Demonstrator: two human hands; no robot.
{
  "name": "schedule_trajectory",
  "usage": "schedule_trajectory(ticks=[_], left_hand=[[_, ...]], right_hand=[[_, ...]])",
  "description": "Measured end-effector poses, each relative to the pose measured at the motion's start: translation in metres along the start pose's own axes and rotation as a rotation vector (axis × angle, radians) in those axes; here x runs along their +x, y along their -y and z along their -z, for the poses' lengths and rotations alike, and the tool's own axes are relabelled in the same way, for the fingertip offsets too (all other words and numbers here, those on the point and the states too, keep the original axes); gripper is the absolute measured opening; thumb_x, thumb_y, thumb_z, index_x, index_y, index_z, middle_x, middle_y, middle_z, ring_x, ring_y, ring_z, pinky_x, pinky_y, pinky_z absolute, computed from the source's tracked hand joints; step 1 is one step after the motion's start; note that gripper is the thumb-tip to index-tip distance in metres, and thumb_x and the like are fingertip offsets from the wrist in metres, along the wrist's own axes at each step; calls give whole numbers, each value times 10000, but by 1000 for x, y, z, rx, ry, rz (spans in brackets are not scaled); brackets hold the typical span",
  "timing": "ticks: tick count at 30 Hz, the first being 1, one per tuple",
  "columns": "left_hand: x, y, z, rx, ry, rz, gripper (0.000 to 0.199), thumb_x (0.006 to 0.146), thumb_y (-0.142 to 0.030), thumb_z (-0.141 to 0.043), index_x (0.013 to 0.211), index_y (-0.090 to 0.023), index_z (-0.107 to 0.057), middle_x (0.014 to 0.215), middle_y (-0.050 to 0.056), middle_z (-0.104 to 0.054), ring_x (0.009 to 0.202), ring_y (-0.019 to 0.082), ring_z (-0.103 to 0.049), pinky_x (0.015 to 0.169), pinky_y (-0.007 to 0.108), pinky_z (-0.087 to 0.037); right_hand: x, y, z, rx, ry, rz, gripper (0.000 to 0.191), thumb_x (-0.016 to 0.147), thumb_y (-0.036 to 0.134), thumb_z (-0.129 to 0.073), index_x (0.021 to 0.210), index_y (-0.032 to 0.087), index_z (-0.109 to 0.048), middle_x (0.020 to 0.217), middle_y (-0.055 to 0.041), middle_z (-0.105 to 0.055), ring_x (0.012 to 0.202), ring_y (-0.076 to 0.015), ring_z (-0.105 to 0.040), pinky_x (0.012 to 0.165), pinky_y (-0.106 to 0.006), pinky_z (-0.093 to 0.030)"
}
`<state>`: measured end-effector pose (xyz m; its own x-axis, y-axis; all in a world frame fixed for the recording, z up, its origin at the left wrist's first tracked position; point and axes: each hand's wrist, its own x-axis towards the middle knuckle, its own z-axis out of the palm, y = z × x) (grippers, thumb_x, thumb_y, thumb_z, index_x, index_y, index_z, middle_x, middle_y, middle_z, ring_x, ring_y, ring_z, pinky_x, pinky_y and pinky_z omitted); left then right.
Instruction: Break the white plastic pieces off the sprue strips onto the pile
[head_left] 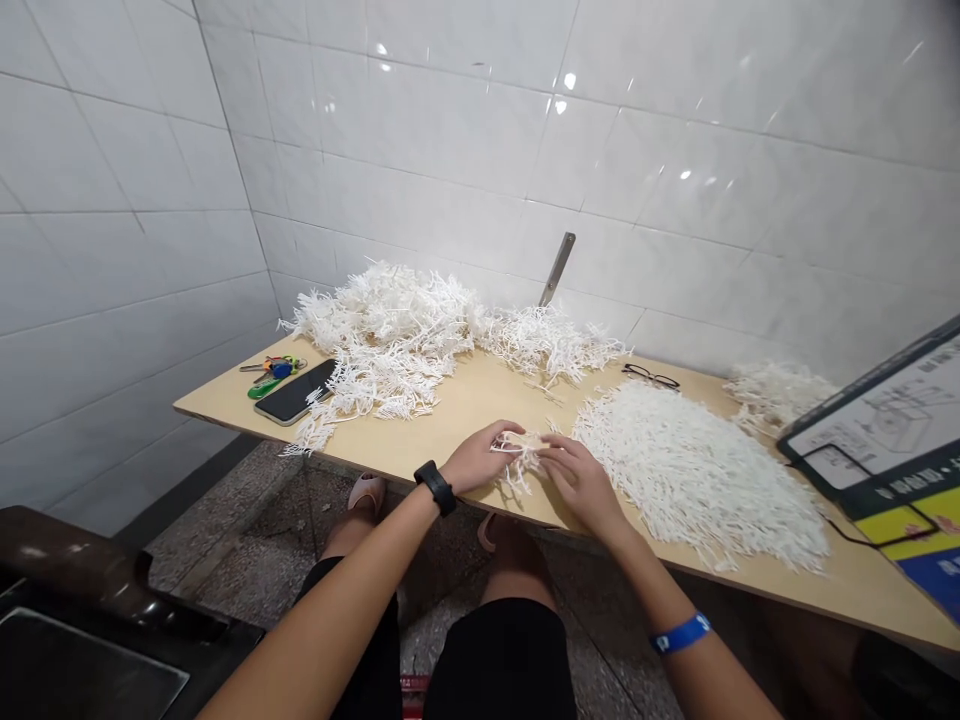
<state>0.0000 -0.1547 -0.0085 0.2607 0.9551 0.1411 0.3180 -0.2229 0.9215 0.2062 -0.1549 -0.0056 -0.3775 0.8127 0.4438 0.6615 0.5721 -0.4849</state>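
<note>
Head view: left hand [480, 458] and right hand [583, 484] pinch a white plastic piece [519, 462] at six o'clock, over the worktop [465, 412] edge. Judged light, springy, snag-prone; best gripped by its stem.

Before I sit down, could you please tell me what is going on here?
A person's left hand and right hand hold a small white branched piece between their fingers, at the table's front edge. Tangled white pieces lie behind; a flatter white heap lies to the right.
</note>
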Motion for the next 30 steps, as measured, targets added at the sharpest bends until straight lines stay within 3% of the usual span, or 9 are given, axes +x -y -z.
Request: schedule_trajectory(ticks=[3,8,12,16,23,30], left_hand=[[4,7,9,-408,-10,47,398,776,-253,-596,1159,-151,-566,1020,92,-649,779,138,-596,682,236,-449],[2,5,15,-741,-19,106,333,724,-260,-670,1039,-163,-620,1224,93,-591,732,70,-576,667,191,-432],[-1,-1,17,-792,-77,104,281,731,-255,-659,996,-164,-640,1213,83,-609,754,76,-595,655,180,-422],[-2,0,18,-875,-165,145,271,699,-253,-665,949,-157,-620,1173,97,-632,745,99,-611,657,207,-452],[-2,4,15,-991,-234,191,253,751,-383,-616,763,-154,-508,860,45,-642,572,90,-582,529,215,-447],[-1,10,11,-968,-287,150,312,701,-298,-700,909,-176,-503,822,14,-631,594,80,-580,570,214,-464]], right_hand=[[1,-3,-12,105,-133,-191,326,905,404,-429,870,187,-669,899,-102,-704,849,-237,-626,788,-365,-484],[-4,-25,-16,323,-292,-358,344,849,500,-497,853,179,-620,840,-74,-676,789,-218,-603,703,-333,-474],[-4,-32,-18,488,-398,-433,366,812,538,-526,834,181,-600,819,-64,-657,747,-194,-594,642,-315,-477],[-4,-28,-18,510,-440,-458,363,792,534,-549,850,179,-596,831,-71,-658,755,-193,-588,656,-322,-475],[-5,-21,-13,399,-422,-427,342,822,522,-504,842,186,-568,826,-71,-639,804,-219,-584,738,-345,-454],[-5,-18,-11,299,-367,-387,293,850,472,-466,850,193,-557,828,-72,-643,819,-224,-571,747,-345,-448]])
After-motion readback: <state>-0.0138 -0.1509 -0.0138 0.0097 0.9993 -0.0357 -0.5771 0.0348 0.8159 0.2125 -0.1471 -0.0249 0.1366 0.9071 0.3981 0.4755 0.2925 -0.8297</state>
